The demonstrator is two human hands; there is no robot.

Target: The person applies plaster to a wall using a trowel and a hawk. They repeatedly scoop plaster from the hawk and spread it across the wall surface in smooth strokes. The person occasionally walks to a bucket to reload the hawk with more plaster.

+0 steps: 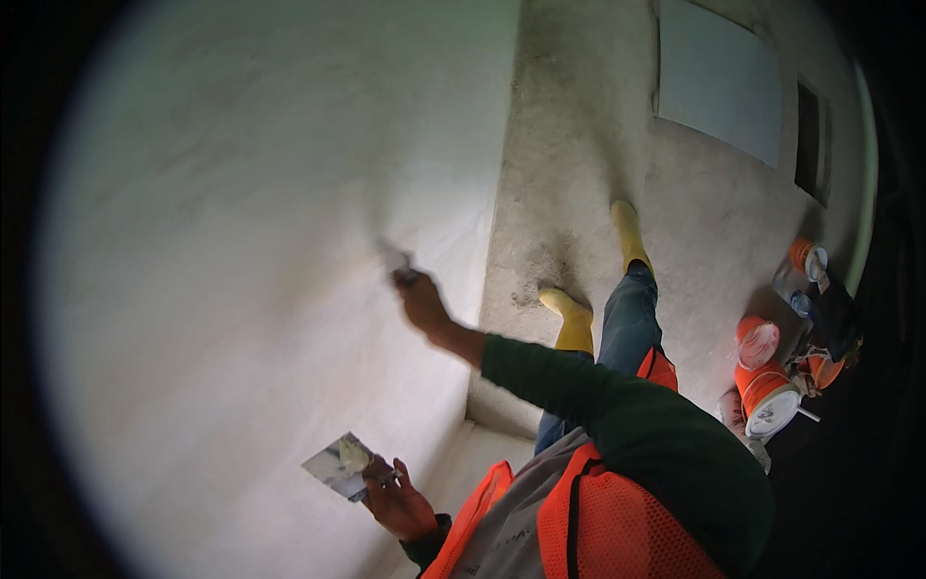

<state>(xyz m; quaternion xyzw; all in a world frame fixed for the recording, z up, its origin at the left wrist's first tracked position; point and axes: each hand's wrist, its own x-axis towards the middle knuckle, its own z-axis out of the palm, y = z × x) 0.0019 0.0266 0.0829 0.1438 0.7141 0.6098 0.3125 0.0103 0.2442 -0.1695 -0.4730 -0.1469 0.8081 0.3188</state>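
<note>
My right hand point(422, 304) is closed around the handle of a small putty knife point(393, 257), blurred by motion. Its blade is at the pale plastered wall point(260, 212); whether it touches cannot be told. Lower down, my left hand point(397, 504) grips a thin, square metal plate point(330, 467) by its edge, with the fingers curled at its near side. A dab of pale putty point(354, 455) lies on the plate beside my fingers. The wall's surface looks smooth, with faint darker patches.
My yellow boots point(576, 323) stand on the concrete floor point(550, 193) beside the wall. To the right are orange buckets point(762, 384), a clear plastic bottle point(793, 294) and a black bag point(835, 318). A pale flat panel point(719, 77) lies farther off, near a dark rectangular opening point(810, 140).
</note>
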